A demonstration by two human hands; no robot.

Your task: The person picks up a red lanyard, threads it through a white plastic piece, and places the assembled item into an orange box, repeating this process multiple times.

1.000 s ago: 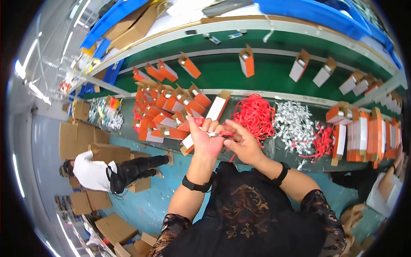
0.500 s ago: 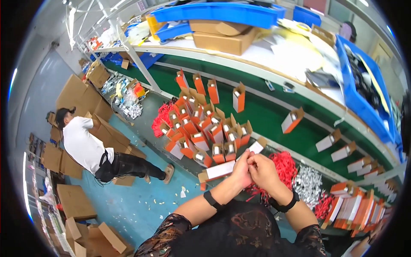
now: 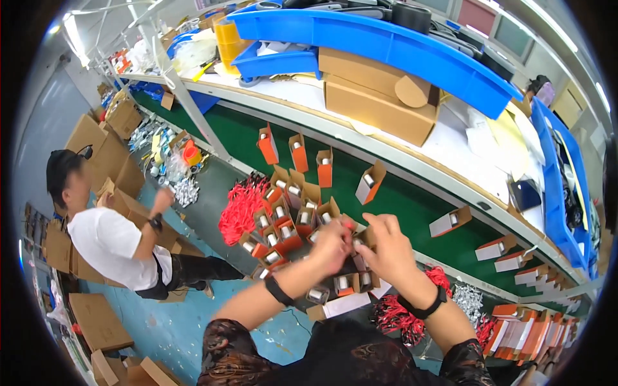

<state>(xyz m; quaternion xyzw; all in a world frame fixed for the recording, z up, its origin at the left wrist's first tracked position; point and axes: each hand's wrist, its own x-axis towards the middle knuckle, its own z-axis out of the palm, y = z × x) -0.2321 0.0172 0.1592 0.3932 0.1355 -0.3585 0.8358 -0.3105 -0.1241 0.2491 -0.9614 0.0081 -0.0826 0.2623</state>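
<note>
Both my hands reach over a cluster of upright orange-and-white cartons [image 3: 286,235], open-topped, with a pale rounded item showing in each. My left hand [image 3: 331,246] is closed at the fingertips by one carton's top; a bit of red shows there, too small to name. Close to its right, my right hand [image 3: 391,254] has its thumb and fingers apart above the same cartons. My fingers partly hide the cartons beneath. A white-sided carton [image 3: 347,305] lies on its side at the cluster's near edge.
Red-and-black strands [image 3: 241,209] lie left of the cartons, with another bundle [image 3: 402,318] by my right wrist. Single cartons stand along the green conveyor belt [image 3: 412,202]. Above runs a shelf with a blue tray [image 3: 386,42]. At left stands a person [image 3: 112,238] near cardboard boxes.
My clasped hands have come apart and moved forward over the cartons. The view has shifted. The person at left has straightened up and raised a forearm.
</note>
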